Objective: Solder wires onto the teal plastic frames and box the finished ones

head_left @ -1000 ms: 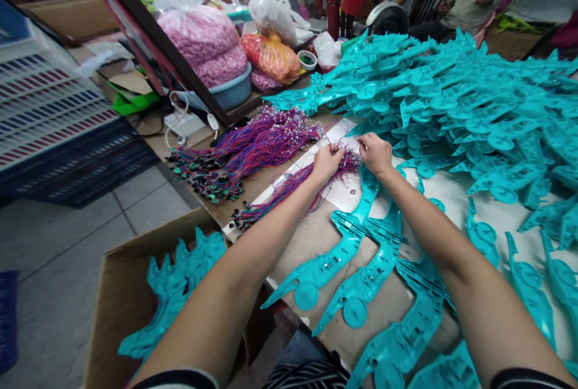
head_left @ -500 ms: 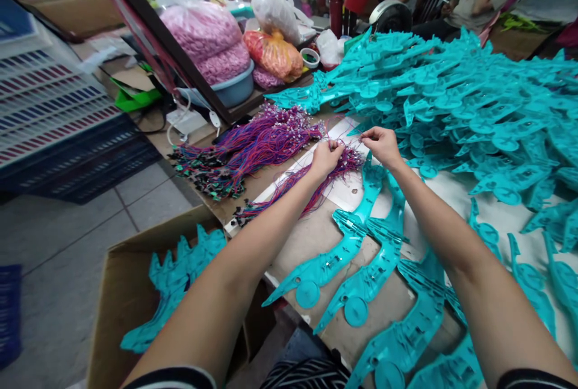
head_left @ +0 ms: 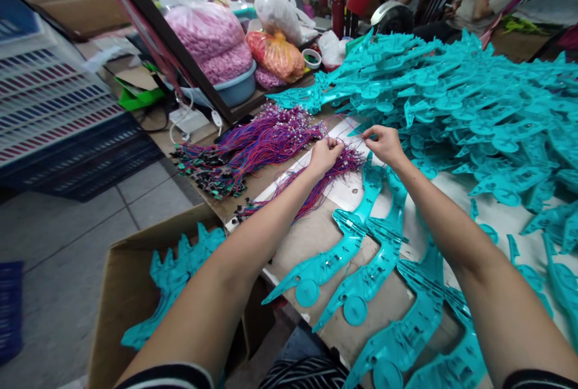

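My left hand (head_left: 327,155) is closed in a pinch on thin red and blue wires, just above a bundle of wires (head_left: 311,191) with pale ends. To its right, my right hand (head_left: 383,143) pinches the end of a thin wire, a short gap away from the left. A larger heap of wires (head_left: 271,136) with black connectors lies beyond my left forearm. Below my hands, turquoise plastic parts (head_left: 332,259) with long curved shapes and round discs lie side by side on the table (head_left: 298,244). The fingertips hide the exact wire ends.
A tall pile of turquoise parts (head_left: 469,100) covers the right and back. Left of the table stands a cardboard box (head_left: 111,304) holding similar parts. Stacked plastic crates (head_left: 54,106) stand farther left. Bags of pink pieces (head_left: 203,40) rest in a blue basin (head_left: 237,89). Several people sit behind.
Both hands stay almost in place, still pinching wires. My right hand has shifted very slightly, and the view has moved a little.
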### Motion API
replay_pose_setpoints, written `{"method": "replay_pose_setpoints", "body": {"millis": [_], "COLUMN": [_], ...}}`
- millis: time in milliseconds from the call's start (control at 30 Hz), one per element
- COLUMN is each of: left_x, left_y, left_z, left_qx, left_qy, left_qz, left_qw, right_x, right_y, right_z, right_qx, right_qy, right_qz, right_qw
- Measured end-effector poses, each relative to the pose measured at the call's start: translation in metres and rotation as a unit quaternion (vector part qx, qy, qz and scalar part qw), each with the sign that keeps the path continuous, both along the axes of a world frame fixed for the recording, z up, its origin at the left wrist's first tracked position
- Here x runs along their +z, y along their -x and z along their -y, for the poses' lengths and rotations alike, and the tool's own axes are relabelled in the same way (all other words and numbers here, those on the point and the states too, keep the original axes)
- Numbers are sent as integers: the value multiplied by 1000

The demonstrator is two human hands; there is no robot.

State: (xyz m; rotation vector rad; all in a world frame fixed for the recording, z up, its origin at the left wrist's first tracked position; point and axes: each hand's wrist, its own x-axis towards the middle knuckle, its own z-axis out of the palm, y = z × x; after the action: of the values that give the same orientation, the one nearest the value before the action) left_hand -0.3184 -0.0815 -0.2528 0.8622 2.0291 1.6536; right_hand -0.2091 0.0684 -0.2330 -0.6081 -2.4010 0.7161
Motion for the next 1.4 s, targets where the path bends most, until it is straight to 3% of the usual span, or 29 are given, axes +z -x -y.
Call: {"method": "replay_pose_setpoints", "body": {"millis": [233,500,767,867,1000,1233,1400], "left_x": [8,14,19,15,2,-4,-2], "left_y": [-5,-11,-27,-28,-26,-27,-28], "left_z": [0,3,-5,-9,-15,-20,-20], "left_qx": [9,26,20,49,97,73,77], "left_qy": [-17,-2,21,-4,-28,94,113], "left_qz": [41,137,281,251,110,-53,-103], "left_qw": [999,990,959,967,989,991,985], "right_x": [-8,-6,-6,-7,-9,-11,-10], "right_y": [2,-1,3,3,2,2,6], "right_z": [-1,1,21,27,30,38,38], "right_qx": [25,41,32,26,25,2,-25], "right_qy": [36,23,7,-11,-26,-27,8], "right_qz": [-63,-42,-42,-36,-26,-14,-23], "right_qw": [997,998,999,999,999,1000,999]}}
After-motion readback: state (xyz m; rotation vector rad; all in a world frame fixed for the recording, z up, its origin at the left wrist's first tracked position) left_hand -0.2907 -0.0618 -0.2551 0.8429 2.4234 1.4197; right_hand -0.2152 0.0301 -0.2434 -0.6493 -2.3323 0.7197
